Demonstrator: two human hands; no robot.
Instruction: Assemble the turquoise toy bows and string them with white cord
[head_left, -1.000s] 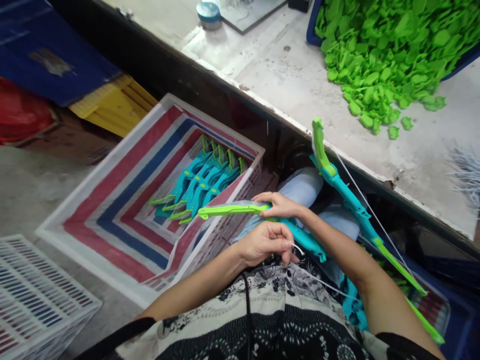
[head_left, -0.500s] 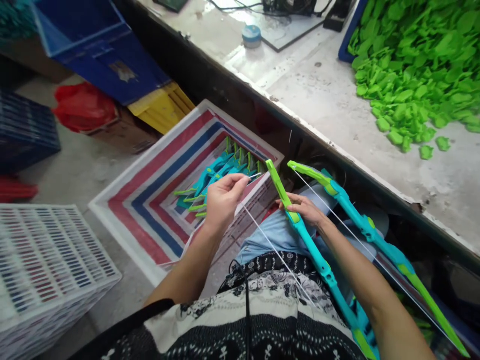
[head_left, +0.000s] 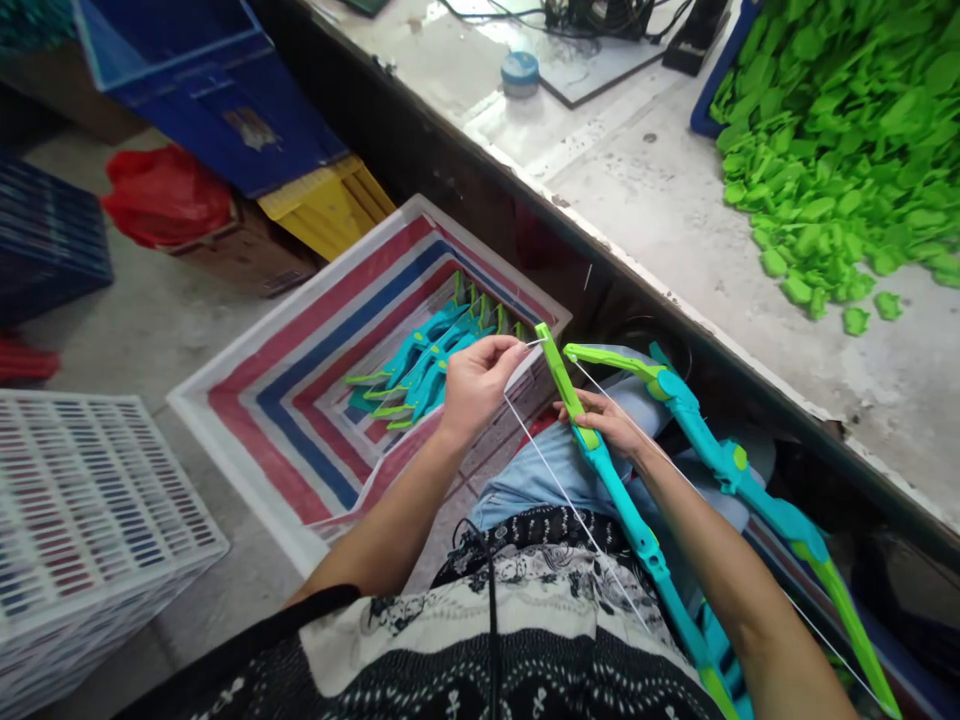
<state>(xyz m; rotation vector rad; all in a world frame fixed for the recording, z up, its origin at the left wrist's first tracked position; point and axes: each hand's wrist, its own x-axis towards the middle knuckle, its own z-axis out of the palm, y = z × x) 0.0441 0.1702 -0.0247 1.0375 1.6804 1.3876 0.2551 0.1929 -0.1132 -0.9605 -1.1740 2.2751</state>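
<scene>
A teal and green toy bow lies across my lap, its green limb tip pointing up. My right hand is closed around that limb just below the green part. My left hand pinches the end of a white string, holding it right at the bow's green tip. The string runs taut down toward my lap. A second strung bow rests to the right against the bench edge.
A striped woven crate on the floor to the left holds several finished bows. A white crate stands at far left. The bench carries a heap of green plastic parts and a tape roll.
My left hand pulled the string up from my lap and brought its end to the bow's tip. My right hand swung the bow's limb upright. The view shifted left.
</scene>
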